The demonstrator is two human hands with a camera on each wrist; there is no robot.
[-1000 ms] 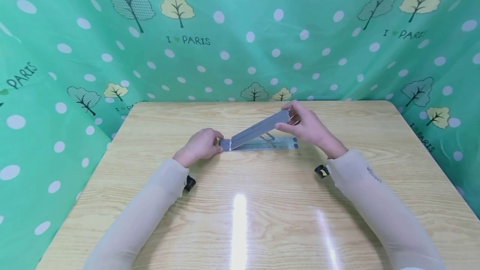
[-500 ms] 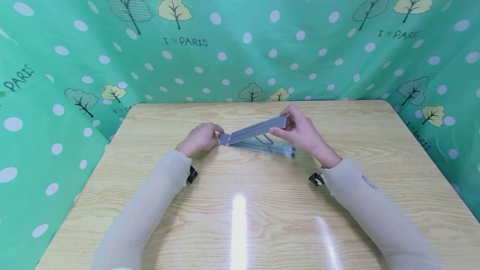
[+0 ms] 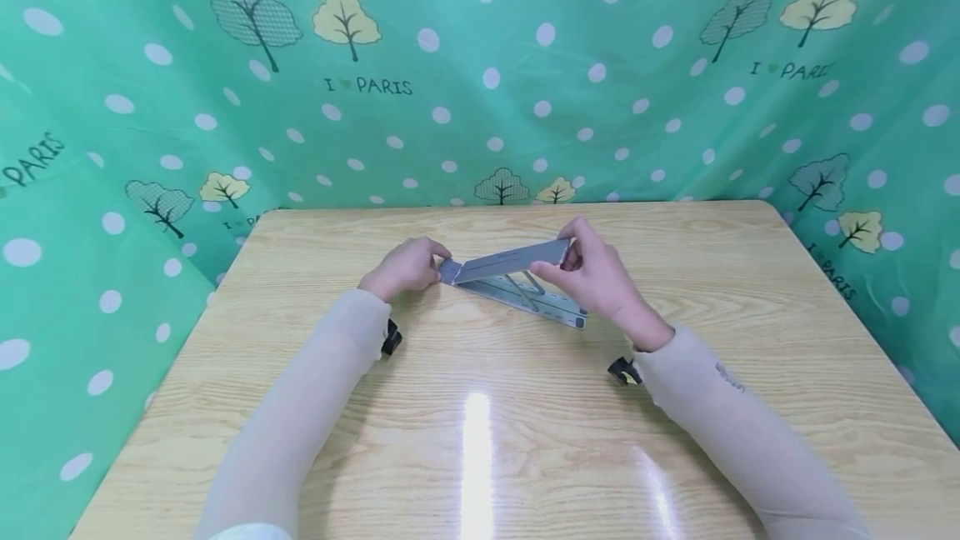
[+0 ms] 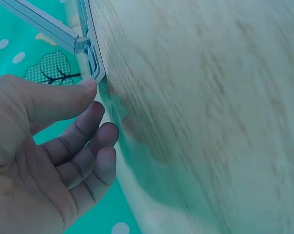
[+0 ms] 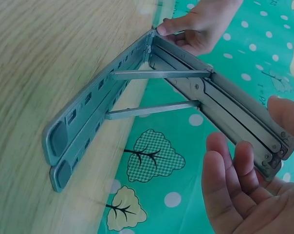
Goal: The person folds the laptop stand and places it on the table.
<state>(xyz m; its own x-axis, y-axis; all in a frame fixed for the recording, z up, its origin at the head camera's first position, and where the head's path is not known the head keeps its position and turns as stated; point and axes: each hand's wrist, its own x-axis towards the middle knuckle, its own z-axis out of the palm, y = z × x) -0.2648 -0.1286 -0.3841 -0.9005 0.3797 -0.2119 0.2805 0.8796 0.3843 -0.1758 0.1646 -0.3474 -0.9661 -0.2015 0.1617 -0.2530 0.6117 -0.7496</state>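
A grey metal folding laptop stand (image 3: 513, 262) lies at the middle of the table, unfolded into a V with its hinge at the left. Two thin support bars (image 5: 159, 74) link its slotted lower rails (image 5: 88, 100) to the raised upper plate (image 5: 220, 105). At the hinge end, my left hand (image 3: 408, 265) holds the short end of the stand between thumb and fingers. My right hand (image 3: 592, 273) grips the raised end of the upper plate, thumb on the near side. Dark pads (image 5: 58, 140) cap the free ends of the lower rails.
The light wood-grain table (image 3: 375, 440) reflects a bright strip of light. Green cloth (image 3: 450, 65) with trees and dots hangs behind and at both sides. Black wrist cameras (image 3: 624, 371) sit by both sleeves.
The stand has turned so that the right end of its lower rails sits nearer to me. Its upper plate has come down to a shallower angle, with my right hand lower on it.
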